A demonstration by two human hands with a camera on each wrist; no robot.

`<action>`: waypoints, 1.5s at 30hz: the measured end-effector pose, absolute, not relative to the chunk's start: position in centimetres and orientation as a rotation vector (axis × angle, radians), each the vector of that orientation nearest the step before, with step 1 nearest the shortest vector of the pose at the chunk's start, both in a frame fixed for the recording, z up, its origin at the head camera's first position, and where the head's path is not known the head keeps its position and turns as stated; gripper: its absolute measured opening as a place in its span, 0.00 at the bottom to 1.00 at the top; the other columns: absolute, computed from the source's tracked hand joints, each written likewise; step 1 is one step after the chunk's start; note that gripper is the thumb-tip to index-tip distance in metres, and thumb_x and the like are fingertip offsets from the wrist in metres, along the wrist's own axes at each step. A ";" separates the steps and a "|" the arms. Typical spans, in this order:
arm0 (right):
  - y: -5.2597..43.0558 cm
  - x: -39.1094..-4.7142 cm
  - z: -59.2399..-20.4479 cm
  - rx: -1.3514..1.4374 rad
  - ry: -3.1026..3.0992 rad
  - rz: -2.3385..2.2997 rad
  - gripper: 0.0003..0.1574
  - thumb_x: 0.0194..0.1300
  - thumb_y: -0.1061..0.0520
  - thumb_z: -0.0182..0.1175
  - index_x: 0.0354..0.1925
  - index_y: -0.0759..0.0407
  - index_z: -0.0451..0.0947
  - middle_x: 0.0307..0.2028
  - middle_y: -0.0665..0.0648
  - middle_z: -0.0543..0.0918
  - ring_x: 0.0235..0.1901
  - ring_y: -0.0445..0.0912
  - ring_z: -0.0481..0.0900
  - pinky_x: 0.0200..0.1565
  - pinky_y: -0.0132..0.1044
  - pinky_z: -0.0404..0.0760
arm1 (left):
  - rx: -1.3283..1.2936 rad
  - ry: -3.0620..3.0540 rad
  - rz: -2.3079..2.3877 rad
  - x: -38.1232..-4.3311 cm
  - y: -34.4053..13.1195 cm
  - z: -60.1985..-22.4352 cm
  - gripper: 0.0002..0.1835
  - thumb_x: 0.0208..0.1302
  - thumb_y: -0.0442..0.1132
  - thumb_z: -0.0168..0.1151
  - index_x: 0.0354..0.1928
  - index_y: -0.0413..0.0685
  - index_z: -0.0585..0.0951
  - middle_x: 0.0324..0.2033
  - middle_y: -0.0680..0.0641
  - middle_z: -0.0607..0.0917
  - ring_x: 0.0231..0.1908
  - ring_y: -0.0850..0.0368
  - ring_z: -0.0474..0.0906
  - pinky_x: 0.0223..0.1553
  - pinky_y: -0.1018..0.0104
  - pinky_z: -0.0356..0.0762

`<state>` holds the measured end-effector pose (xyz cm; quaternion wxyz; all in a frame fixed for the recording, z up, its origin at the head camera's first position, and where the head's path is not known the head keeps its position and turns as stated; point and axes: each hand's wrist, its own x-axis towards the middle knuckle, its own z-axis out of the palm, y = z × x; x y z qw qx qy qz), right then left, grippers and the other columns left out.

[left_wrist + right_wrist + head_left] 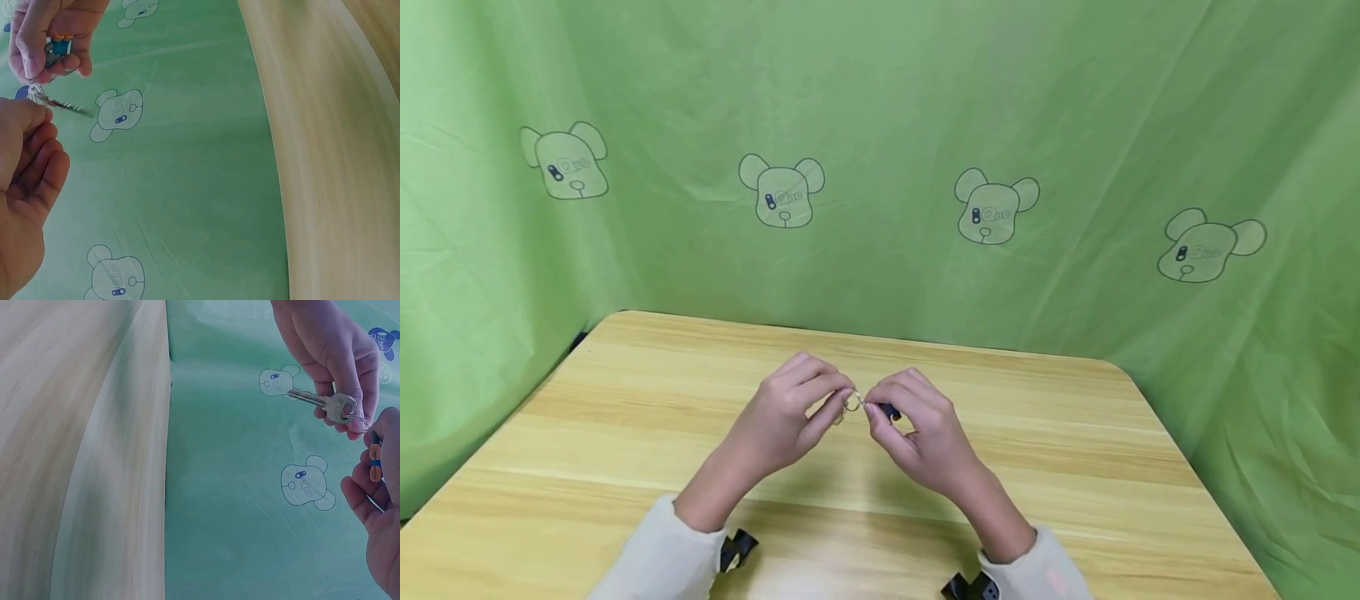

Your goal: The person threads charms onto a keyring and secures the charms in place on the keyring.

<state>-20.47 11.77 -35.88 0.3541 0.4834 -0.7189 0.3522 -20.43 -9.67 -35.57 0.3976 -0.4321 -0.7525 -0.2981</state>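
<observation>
Above the middle of the table, my left hand [786, 408] pinches a metal key ring [852, 403] between thumb and fingertips. A silver key [337, 407] hangs from that ring, its toothed blade sticking out sideways in the right wrist view. Close beside it, my right hand [921, 425] holds a small keychain charm [59, 49] with blue, orange and grey parts, its thumb and index fingertips at the ring's edge. Fingers cover much of the charm, so its exact shape is hidden. Both hands' fingertips nearly meet at the ring.
The wood-grain table [625, 417] has rounded far corners. A green curtain [887, 100] printed with bear heads surrounds its back and sides. Black devices [739, 550] sit at both sleeve cuffs.
</observation>
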 end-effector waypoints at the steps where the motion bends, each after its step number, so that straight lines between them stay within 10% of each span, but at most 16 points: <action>1: 11.8 -20.5 -35.9 1.250 -1.860 0.911 0.05 0.68 0.65 0.58 0.36 0.58 0.81 0.34 0.50 0.82 0.33 0.42 0.74 0.39 0.26 0.73 | -1.083 -1.908 -0.768 -20.4 -9.6 -35.6 0.01 0.66 0.30 0.67 0.37 0.42 0.86 0.35 0.49 0.86 0.37 0.55 0.80 0.38 0.67 0.82; 45: 11.9 -20.1 -35.8 1.296 -1.914 0.968 0.11 0.76 0.59 0.58 0.39 0.60 0.86 0.33 0.51 0.85 0.30 0.39 0.75 0.32 0.25 0.77 | -1.166 -1.868 -0.890 -20.2 -9.1 -35.5 0.05 0.62 0.26 0.66 0.38 0.40 0.86 0.30 0.49 0.88 0.29 0.61 0.81 0.33 0.77 0.81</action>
